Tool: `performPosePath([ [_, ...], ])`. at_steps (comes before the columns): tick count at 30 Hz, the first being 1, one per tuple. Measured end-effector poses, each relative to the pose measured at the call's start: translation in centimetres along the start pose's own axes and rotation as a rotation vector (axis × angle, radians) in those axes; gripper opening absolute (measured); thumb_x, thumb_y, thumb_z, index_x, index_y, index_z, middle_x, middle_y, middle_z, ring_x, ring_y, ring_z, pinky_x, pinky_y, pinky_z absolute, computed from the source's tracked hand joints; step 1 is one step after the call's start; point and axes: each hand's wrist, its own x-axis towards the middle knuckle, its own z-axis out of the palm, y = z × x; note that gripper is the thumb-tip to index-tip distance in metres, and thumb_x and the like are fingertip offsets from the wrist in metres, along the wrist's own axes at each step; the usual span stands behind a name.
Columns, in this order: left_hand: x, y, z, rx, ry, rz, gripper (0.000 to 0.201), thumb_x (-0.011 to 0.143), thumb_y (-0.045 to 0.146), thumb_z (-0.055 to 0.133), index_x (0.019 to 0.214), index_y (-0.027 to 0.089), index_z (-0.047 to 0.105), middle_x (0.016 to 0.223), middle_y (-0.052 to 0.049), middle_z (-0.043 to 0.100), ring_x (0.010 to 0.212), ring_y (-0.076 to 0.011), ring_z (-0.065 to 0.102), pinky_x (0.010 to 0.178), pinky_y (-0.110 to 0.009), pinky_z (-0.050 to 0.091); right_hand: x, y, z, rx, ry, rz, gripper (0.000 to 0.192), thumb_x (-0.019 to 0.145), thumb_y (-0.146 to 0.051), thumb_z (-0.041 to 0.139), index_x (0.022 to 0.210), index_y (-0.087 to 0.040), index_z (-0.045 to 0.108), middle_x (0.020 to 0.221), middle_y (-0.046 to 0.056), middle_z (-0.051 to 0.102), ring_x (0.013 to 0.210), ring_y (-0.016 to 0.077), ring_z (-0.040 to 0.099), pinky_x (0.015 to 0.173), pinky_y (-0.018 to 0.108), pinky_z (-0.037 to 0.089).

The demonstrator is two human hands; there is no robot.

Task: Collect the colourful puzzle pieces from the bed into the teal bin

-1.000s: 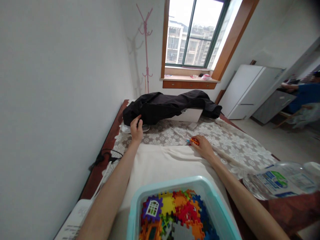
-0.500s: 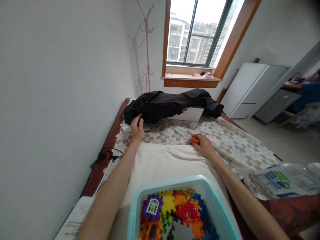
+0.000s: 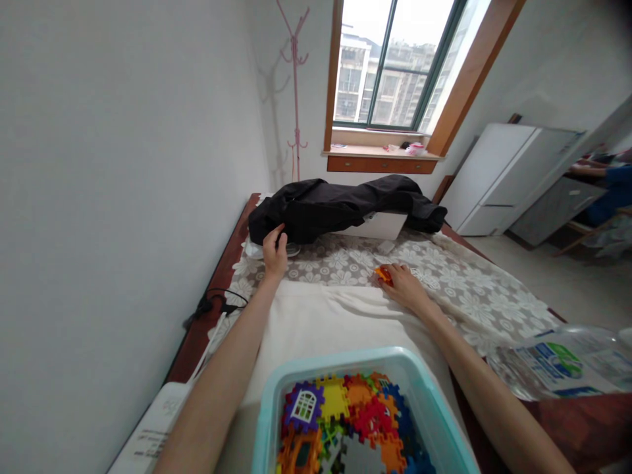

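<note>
My left hand (image 3: 275, 253) is at the far left of the table, in front of a bunched black cloth (image 3: 336, 207). Its thumb and index finger stand apart, and I see nothing between them; whether the fingertips touch the cloth I cannot tell. My right hand (image 3: 402, 286) rests on the lace tablecloth (image 3: 336, 260), closed around small orange and red plastic pieces (image 3: 383, 275), partly hidden by the fingers. Between my forearms, close to me, stands a light-blue tub (image 3: 345, 361) of colourful interlocking plastic blocks (image 3: 336, 399).
A white cloth (image 3: 316, 322) lies beneath the tub. On the right is a large clear plastic bottle (image 3: 553, 362), on its side. A white box (image 3: 378, 225) shows under the black cloth. Black cables (image 3: 210, 303) run along the left edge, beside the wall. A person's blue sleeve (image 3: 615, 187) appears far right.
The view has shifted slightly, so everything sits a little further right. Both hands keep nearly the same places, and the right still holds the orange and red pieces.
</note>
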Motion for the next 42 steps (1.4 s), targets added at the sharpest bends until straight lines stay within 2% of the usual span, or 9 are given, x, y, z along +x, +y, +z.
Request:
performPosePath([
  [7, 0.0, -0.3, 0.0, -0.009, 0.002, -0.004, 0.042, 0.100, 0.046, 0.055, 0.128, 0.020, 0.073, 0.136, -0.013, 0.073, 0.131, -0.0274, 0.064, 0.119, -0.048, 0.044, 1.0, 1.0, 0.9, 0.045, 0.100, 0.131, 0.041, 0.099, -0.031, 0.044, 0.136, -0.015, 0.055, 0.119, 0.018, 0.073, 0.101, 0.0320, 0.068, 0.086, 0.041, 0.049],
  [13, 0.0, -0.2, 0.1, -0.014, -0.001, -0.002, 0.041, 0.100, 0.045, 0.055, 0.127, 0.020, 0.074, 0.135, -0.013, 0.073, 0.131, -0.0272, 0.064, 0.119, -0.047, 0.044, 0.5, 0.9, 0.4, 0.106, 0.037, 0.025, 0.037, 0.089, -0.048, 0.063, 0.114, -0.021, 0.064, 0.102, 0.012, 0.074, 0.092, 0.0303, 0.066, 0.079, 0.037, 0.047],
  [16, 0.0, -0.1, 0.1, -0.016, -0.002, 0.000, 0.041, 0.100, 0.045, 0.055, 0.127, 0.020, 0.074, 0.135, -0.013, 0.073, 0.130, -0.0270, 0.064, 0.119, -0.046, 0.044, 0.4, 0.8, 0.5, 0.157, 0.053, 0.019, 0.031, 0.088, -0.049, 0.065, 0.105, -0.022, 0.064, 0.093, 0.010, 0.072, 0.087, 0.0290, 0.064, 0.076, 0.036, 0.045],
  [27, 0.0, -0.2, 0.1, -0.019, -0.002, 0.000, 0.042, 0.100, 0.046, 0.055, 0.127, 0.021, 0.074, 0.135, -0.012, 0.073, 0.131, -0.0272, 0.063, 0.119, -0.047, 0.044, 0.5, 0.8, -0.3, 0.587, 0.498, 0.267, 0.032, 0.097, -0.055, 0.040, 0.109, -0.026, 0.045, 0.084, 0.001, 0.052, 0.071, 0.0224, 0.054, 0.069, 0.038, 0.050],
  [32, 0.0, -0.1, 0.1, -0.014, 0.002, -0.003, 0.042, 0.100, 0.048, 0.055, 0.126, 0.021, 0.074, 0.134, -0.012, 0.074, 0.130, -0.0276, 0.063, 0.119, -0.047, 0.043, 0.9, -1.8, -4.1, 0.816, 0.568, 0.243, 0.033, 0.096, -0.059, 0.042, 0.109, -0.029, 0.039, 0.083, -0.001, 0.047, 0.068, 0.0193, 0.054, 0.064, 0.033, 0.050],
  [34, 0.0, -0.1, 0.1, -0.014, 0.000, -0.004, 0.042, 0.100, 0.048, 0.056, 0.126, 0.021, 0.074, 0.134, -0.013, 0.073, 0.130, -0.0277, 0.064, 0.119, -0.047, 0.043, -0.3, -4.4, -7.1, 0.907, 0.481, 0.159, 0.033, 0.094, -0.058, 0.050, 0.108, -0.030, 0.041, 0.092, 0.001, 0.054, 0.073, 0.0195, 0.059, 0.065, 0.033, 0.052],
  [37, -0.1, 0.0, 0.1, -0.013, -0.004, -0.003, 0.043, 0.100, 0.048, 0.055, 0.127, 0.020, 0.074, 0.135, -0.013, 0.073, 0.131, -0.0279, 0.063, 0.119, -0.047, 0.043, -3.8, -9.9, -12.4, 1.078, 0.027, -0.159, 0.025, 0.096, -0.048, 0.060, 0.107, -0.029, 0.047, 0.100, 0.004, 0.059, 0.074, 0.0189, 0.058, 0.063, 0.032, 0.050],
  [39, -0.1, 0.0, 0.1, -0.010, -0.005, -0.005, 0.043, 0.101, 0.048, 0.054, 0.128, 0.019, 0.073, 0.136, -0.014, 0.072, 0.131, -0.0284, 0.063, 0.120, -0.048, 0.042, -6.5, -13.9, -15.1, 0.949, -0.295, -0.400, 0.018, 0.095, -0.037, 0.063, 0.107, -0.027, 0.053, 0.099, 0.004, 0.062, 0.081, 0.0196, 0.060, 0.071, 0.033, 0.052],
  [42, -0.1, 0.0, 0.0, -0.007, -0.004, -0.008, 0.043, 0.100, 0.047, 0.054, 0.127, 0.019, 0.073, 0.136, -0.014, 0.072, 0.131, -0.0283, 0.063, 0.120, -0.049, 0.042, -9.8, -18.6, -16.5, 0.685, -0.514, -0.657, 0.021, 0.090, -0.032, 0.067, 0.108, -0.024, 0.058, 0.094, 0.004, 0.067, 0.080, 0.0203, 0.060, 0.077, 0.034, 0.051],
])
